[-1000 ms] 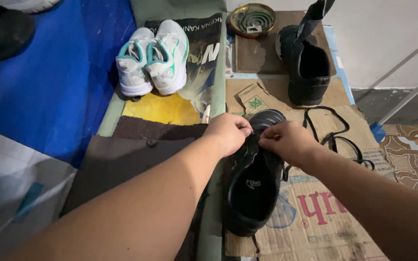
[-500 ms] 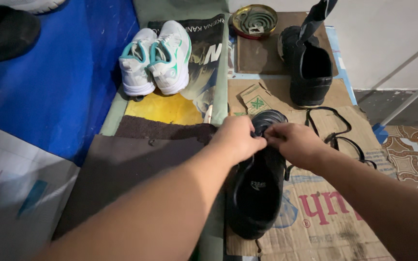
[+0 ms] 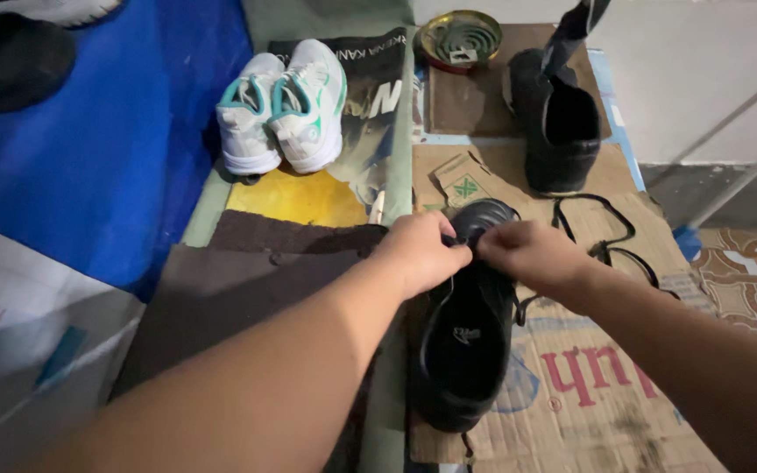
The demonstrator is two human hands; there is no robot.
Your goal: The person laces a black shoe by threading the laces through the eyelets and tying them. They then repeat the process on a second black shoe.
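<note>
Black shoe lies on the cardboard, centre-near, toe pointing far, opening facing up. Both hands work at its toe end: left hand pinched shut on the lace or upper there, right hand fingers also closed on the same spot, just beside the left. Can't tell exactly whether it's lace or eyelet flap under the fingertips.

Handling guess: light, upper soft and will fold under a pinch, sole stiffer. Smooth black surface may be a bit slippery. Best grip for moving it is the heel collar or the sides of the sole; lace is thin and limp, needs a fingertip pinch.

Loose black lace trails to the right of the shoe on the cardboard. Second black shoe stands far right. Pair of white-and-teal sneakers far left on a printed bag. Round tin at far centre. Blue sheet at left.
</note>
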